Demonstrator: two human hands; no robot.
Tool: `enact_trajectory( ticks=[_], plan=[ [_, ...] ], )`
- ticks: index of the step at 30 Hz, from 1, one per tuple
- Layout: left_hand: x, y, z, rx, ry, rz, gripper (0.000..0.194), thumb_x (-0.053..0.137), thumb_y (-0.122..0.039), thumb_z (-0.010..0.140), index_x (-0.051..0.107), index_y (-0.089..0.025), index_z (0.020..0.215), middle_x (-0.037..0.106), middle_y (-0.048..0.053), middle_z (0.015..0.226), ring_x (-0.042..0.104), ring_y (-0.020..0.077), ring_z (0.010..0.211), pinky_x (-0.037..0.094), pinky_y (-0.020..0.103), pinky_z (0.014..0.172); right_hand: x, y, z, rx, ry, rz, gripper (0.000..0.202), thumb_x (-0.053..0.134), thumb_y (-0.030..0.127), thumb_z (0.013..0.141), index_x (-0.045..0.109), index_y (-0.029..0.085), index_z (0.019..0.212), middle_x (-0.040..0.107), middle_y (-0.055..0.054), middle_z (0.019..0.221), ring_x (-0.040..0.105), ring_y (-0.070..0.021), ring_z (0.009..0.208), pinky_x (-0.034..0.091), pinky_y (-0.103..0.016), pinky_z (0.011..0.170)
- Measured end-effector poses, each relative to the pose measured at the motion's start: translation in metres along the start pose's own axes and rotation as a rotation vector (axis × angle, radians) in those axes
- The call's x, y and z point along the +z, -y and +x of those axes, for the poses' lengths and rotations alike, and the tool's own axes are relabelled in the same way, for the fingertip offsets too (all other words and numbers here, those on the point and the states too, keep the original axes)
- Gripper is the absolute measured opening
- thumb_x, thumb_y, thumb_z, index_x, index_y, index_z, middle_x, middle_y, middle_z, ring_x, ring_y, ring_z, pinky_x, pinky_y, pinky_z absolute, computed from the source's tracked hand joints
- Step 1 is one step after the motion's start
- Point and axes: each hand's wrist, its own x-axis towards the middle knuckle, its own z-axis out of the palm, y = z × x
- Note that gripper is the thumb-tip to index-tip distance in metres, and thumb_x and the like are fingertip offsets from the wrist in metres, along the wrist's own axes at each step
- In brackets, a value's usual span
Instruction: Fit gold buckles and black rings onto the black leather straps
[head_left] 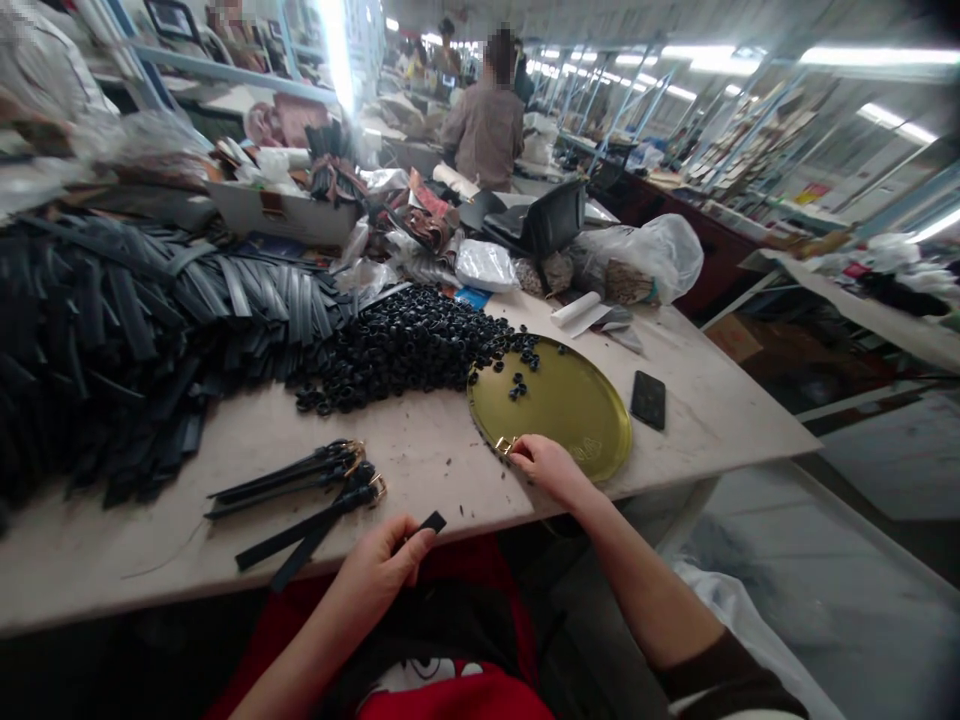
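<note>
My left hand (390, 560) is closed on a black strap (431, 523), whose square end sticks out past the thumb at the table's front edge. Over the near rim of a gold oval tray (555, 400), my right hand (546, 465) pinches a small gold buckle (504, 445). Several small black loops (519, 385) lie on the tray's far side. To the left of my hands rest several black straps (300, 480) fitted with gold buckles (377, 487). Most of the strap in my left hand is hidden by the fingers.
A large heap of black strips (150, 320) covers the table's left side, beside a pile of black loops (420, 340). A phone (648, 400) lies right of the tray. Plastic bags (645, 255), a black bag piece (551, 220) and a white box (281, 215) crowd the back. A person (487, 125) stands beyond.
</note>
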Motion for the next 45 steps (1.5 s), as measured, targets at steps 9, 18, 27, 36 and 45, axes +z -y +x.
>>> enact_trajectory(
  ticks=[9, 18, 27, 36, 45],
  plan=[
    [0.01, 0.002, -0.027, 0.088, -0.042, 0.105, 0.035, 0.044, -0.049, 0.078, 0.046, -0.018, 0.061, 0.044, -0.006, 0.049, 0.039, 0.0105, 0.048, 0.03, 0.023, 0.05, -0.003, 0.005, -0.005, -0.103, -0.013, -0.168, 0.01, 0.05, 0.017, 0.08, 0.059, 0.017, 0.08, 0.057, -0.005, 0.084, 0.054, -0.013, 0.076, 0.035, -0.022, 0.068],
    [0.008, -0.009, -0.043, 0.197, -0.228, 0.084, 0.03, 0.039, -0.041, 0.083, 0.047, -0.018, 0.064, 0.047, -0.005, 0.053, 0.044, 0.0109, 0.052, 0.031, 0.023, 0.052, -0.006, 0.052, -0.023, -0.162, -0.034, 0.488, 0.017, 0.053, 0.034, 0.077, 0.058, 0.017, 0.075, 0.057, -0.003, 0.073, 0.052, -0.015, 0.067, 0.038, -0.028, 0.065],
    [-0.004, -0.003, -0.035, 0.209, -0.355, -0.047, 0.029, 0.042, -0.043, 0.083, 0.05, -0.018, 0.07, 0.045, -0.006, 0.052, 0.043, 0.0098, 0.051, 0.032, 0.021, 0.05, 0.041, 0.141, -0.052, 0.223, 0.323, 1.691, 0.032, 0.076, 0.037, 0.057, 0.053, 0.016, 0.062, 0.058, 0.003, 0.059, 0.051, -0.0076, 0.056, 0.039, -0.022, 0.06],
    [-0.023, 0.0, -0.021, 0.166, -0.171, 0.171, 0.03, 0.04, -0.038, 0.083, 0.053, -0.017, 0.066, 0.043, -0.006, 0.053, 0.041, 0.0095, 0.051, 0.027, 0.022, 0.049, 0.048, 0.129, -0.035, 0.122, 0.336, 1.437, 0.023, 0.07, 0.035, 0.066, 0.058, 0.016, 0.072, 0.057, 0.004, 0.06, 0.049, -0.007, 0.056, 0.037, -0.022, 0.059],
    [-0.015, 0.001, -0.012, 0.141, -0.173, 0.198, 0.028, 0.039, -0.035, 0.082, 0.048, -0.017, 0.062, 0.042, -0.006, 0.053, 0.04, 0.0096, 0.052, 0.025, 0.022, 0.049, 0.057, 0.117, -0.032, 0.302, 0.537, 1.557, 0.027, 0.074, 0.034, 0.061, 0.064, 0.017, 0.078, 0.063, 0.002, 0.07, 0.054, -0.008, 0.059, 0.042, -0.026, 0.065]
  ],
)
